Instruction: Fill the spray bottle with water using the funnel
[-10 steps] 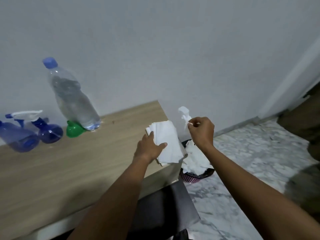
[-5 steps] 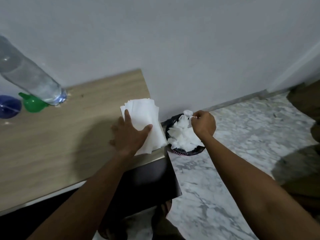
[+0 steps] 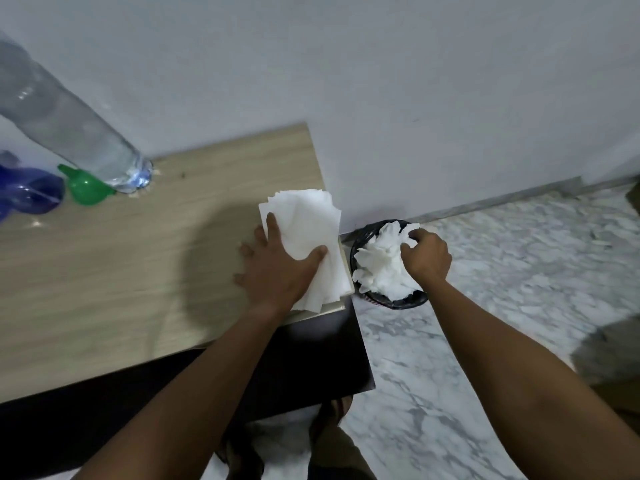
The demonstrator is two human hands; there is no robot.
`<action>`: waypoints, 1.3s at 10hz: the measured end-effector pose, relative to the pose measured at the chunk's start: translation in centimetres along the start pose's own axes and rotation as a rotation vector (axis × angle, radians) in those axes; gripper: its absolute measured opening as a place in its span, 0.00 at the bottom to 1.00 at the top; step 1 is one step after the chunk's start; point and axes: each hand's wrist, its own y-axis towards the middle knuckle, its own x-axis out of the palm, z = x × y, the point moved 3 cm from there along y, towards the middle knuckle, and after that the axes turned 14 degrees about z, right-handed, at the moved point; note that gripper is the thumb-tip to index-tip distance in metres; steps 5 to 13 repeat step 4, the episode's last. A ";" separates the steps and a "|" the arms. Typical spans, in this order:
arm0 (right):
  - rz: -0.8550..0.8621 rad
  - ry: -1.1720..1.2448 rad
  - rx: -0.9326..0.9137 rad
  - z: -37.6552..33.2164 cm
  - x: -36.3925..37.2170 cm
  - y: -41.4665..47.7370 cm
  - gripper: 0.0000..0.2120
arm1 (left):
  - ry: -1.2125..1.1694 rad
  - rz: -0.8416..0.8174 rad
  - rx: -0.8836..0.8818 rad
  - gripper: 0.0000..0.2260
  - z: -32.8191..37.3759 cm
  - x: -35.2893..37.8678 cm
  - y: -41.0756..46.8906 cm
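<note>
A clear plastic water bottle (image 3: 65, 129) stands at the back left of the wooden table (image 3: 138, 258). A green funnel (image 3: 86, 186) lies beside its base, and a blue spray bottle (image 3: 26, 194) lies at the far left edge, partly cut off. My left hand (image 3: 277, 268) presses flat on a stack of white tissues (image 3: 304, 233) at the table's right corner. My right hand (image 3: 424, 256) is down in a small black bin (image 3: 388, 299) on the floor, fingers curled on the crumpled white tissue (image 3: 384, 265) there.
The table stands against a white wall. Marble floor (image 3: 485, 271) spreads to the right, with the bin tight against the table's corner. My feet in sandals (image 3: 329, 420) show below the table's dark side panel.
My right hand went from holding a crumpled tissue up near the wall down into the bin. My left hand stays on the tissue stack. The view has tilted downward.
</note>
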 end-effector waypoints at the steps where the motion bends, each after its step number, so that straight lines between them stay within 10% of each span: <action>1: -0.016 0.024 -0.018 -1.1 -0.1 -1.4 0.16 | -0.014 -0.018 -0.002 0.48 0.1 -0.6 -0.1; 4: 0.121 0.401 -0.103 -10.6 -5.1 -7.4 0.14 | -0.215 -0.207 0.080 0.40 -2.5 -4.3 1.3; 13: 0.121 0.401 -0.103 -10.6 -5.1 -7.4 0.14 | -0.215 -0.207 0.080 0.40 -2.5 -4.3 1.3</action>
